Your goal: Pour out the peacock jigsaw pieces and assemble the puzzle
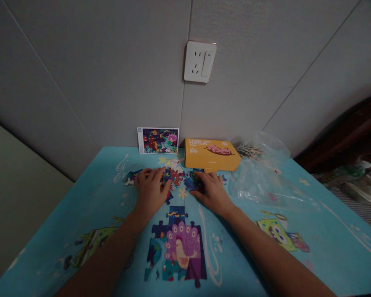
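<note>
My left hand [150, 189] lies palm down on a spread of loose puzzle pieces [174, 176] near the far side of the blue cartoon table [327, 231], fingers stretched out over them. My right hand [212, 190] rests flat beside it, fingers extended onto dark blue pieces. Nearer to me lies a joined section of puzzle [179, 245] showing a purple peacock. Neither hand grips anything that I can see.
A yellow puzzle box [210, 154] sits behind my right hand. A picture card [158, 140] leans against the grey wall. A crumpled clear plastic bag [259, 173] lies to the right. A white socket and switch [199, 62] is on the wall.
</note>
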The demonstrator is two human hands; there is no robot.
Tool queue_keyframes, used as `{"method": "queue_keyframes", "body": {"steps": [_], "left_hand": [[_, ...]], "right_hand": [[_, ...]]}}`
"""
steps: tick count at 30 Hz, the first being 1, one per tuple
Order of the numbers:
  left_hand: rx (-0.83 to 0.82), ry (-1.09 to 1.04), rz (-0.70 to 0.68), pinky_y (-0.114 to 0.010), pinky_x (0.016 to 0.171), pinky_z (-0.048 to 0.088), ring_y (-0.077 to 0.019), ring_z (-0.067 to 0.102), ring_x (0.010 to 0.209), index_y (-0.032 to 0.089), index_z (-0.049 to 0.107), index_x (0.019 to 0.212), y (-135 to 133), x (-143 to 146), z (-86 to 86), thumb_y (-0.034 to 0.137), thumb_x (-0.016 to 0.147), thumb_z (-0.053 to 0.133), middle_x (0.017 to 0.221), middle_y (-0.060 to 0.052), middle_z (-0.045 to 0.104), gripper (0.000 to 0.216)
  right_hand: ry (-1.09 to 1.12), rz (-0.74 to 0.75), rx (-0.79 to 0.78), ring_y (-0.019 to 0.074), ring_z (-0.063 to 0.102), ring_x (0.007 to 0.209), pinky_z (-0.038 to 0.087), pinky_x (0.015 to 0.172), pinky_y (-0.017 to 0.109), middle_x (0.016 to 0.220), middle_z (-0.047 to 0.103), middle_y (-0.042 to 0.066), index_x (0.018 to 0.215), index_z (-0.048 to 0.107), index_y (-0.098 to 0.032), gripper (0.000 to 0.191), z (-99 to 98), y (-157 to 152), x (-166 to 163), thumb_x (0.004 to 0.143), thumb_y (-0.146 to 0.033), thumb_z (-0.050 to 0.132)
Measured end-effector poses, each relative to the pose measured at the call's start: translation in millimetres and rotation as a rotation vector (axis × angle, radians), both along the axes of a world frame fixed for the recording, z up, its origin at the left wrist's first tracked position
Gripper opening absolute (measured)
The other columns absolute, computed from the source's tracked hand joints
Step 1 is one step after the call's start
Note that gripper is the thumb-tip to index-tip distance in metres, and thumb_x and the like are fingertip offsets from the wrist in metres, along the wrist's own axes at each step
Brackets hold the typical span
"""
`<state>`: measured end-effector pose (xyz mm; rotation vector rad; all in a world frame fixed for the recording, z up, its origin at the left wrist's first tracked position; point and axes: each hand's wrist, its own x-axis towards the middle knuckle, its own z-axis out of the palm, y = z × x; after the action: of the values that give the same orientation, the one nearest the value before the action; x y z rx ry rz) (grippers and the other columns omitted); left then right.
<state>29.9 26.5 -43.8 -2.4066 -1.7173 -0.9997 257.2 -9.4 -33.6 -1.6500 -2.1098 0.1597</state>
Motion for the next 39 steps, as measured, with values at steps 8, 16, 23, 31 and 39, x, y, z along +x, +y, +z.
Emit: {"method": "queue_keyframes", "body": {"steps": [8,16,23,31,39], "left_hand": [[-0.088,0.187,-0.17,-0.063,0.104,0.025,-0.0405,0.03,0.133,0.027,0.052,0.135,-10.6,3.0,1.1,0.027,0.072,0.068,0.142,-0.013,0.043,0.065],[-0.056,0.147,-0.197,-0.062,0.105,0.025,-0.039,0.031,0.133,0.026,0.055,0.133,-4.3,0.5,6.9,0.027,0.082,0.065,0.141,-0.012,0.047,0.051],[-0.002,0.003,-0.498,-0.049,0.109,0.023,-0.0246,0.051,0.116,0.025,0.051,0.135,-15.5,4.9,15.0,0.03,0.091,0.057,0.109,-0.007,0.068,0.045],[0.031,-0.162,-0.191,-0.044,0.094,0.037,-0.0237,0.058,0.092,0.022,0.062,0.121,-7.2,2.8,12.2,0.024,0.09,0.056,0.083,-0.004,0.068,0.032],[-0.012,-0.285,-0.018,-0.043,0.09,0.041,-0.0246,0.061,0.087,0.02,0.064,0.112,4.8,-3.5,8.0,0.024,0.086,0.061,0.081,-0.004,0.07,0.027]], "right_hand": [[0.15,0.038,0.036,0.026,0.055,0.099,0.042,0.086,0.043,0.108,0.062,0.01,0.129,0.051,-0.02,0.052,-4.3,2.8,3.7,0.079,-0.023,0.063],[0.397,0.023,0.063,0.0203,0.061,0.084,0.049,0.076,0.036,0.093,0.066,0.007,0.117,0.06,-0.02,0.032,0.9,-1.3,1.8,0.085,-0.022,0.055],[0.428,0.191,0.021,0.0161,0.065,0.075,0.051,0.07,0.029,0.088,0.071,0.003,0.119,0.06,-0.022,0.034,3.3,-10.8,-7.4,0.086,-0.03,0.061],[0.294,-0.077,0.218,0.0213,0.064,0.082,0.049,0.079,0.036,0.091,0.071,0.008,0.111,0.063,-0.019,0.028,14.4,-3.2,18.5,0.087,-0.022,0.049],[-0.067,-0.082,-0.022,0.0297,0.057,0.104,0.04,0.088,0.042,0.11,0.066,0.012,0.121,0.059,-0.017,0.047,11.9,-1.9,26.2,0.078,-0.035,0.066]]}}
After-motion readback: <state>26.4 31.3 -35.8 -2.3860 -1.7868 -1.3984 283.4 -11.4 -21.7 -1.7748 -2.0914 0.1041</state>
